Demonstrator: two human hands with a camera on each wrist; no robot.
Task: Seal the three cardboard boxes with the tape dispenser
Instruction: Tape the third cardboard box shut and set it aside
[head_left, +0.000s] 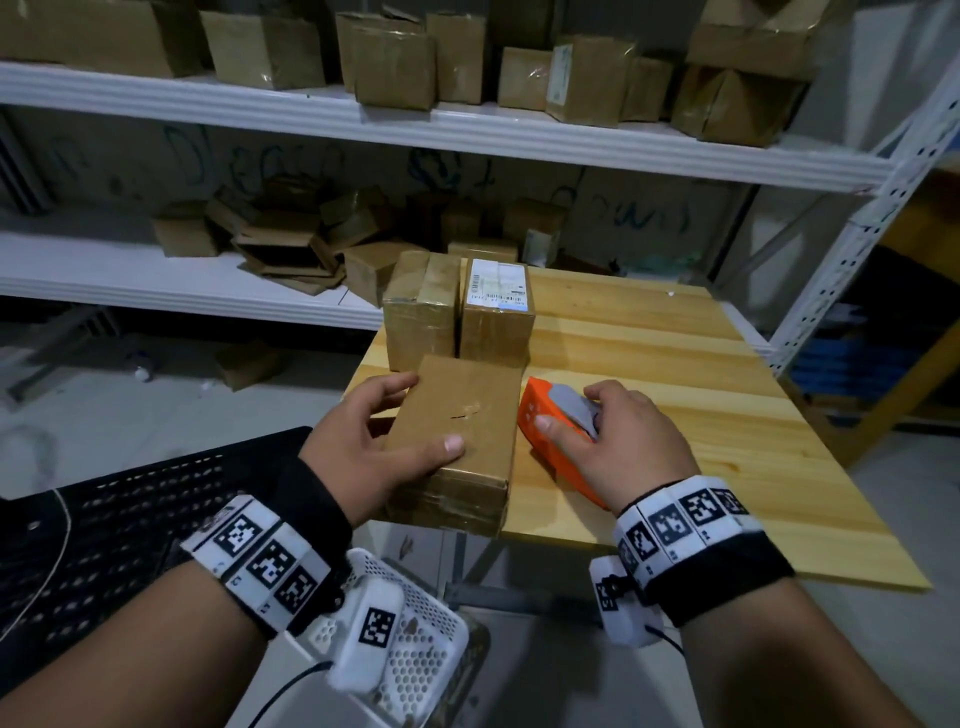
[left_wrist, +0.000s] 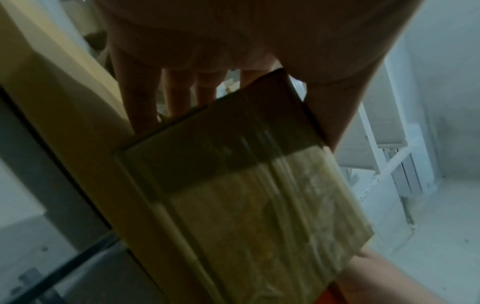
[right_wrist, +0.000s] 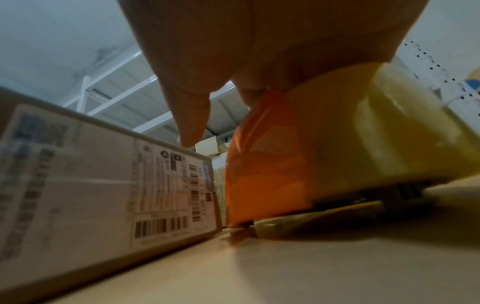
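Three brown cardboard boxes stand on the wooden table (head_left: 675, 374). My left hand (head_left: 415, 415) grips the nearest box (head_left: 467, 415), thumb on its top and fingers down its left side; the left wrist view shows the same box (left_wrist: 246, 195) with shiny tape on one face. Two more boxes stand behind it, a plain one (head_left: 421, 312) and one with a white label (head_left: 496, 312). My right hand (head_left: 569, 410) holds the orange tape dispenser (head_left: 535, 410), which rests on the table just right of the near box. In the right wrist view the dispenser (right_wrist: 262, 164) carries a tape roll (right_wrist: 389, 123) beside a labelled box side (right_wrist: 103, 185).
A black perforated crate (head_left: 130, 519) sits at my left and a white perforated basket (head_left: 426, 623) hangs below the table's near edge. White shelves (head_left: 363, 119) behind hold several cardboard boxes. The near box overhangs the table's left front corner. Bare wood lies to the right.
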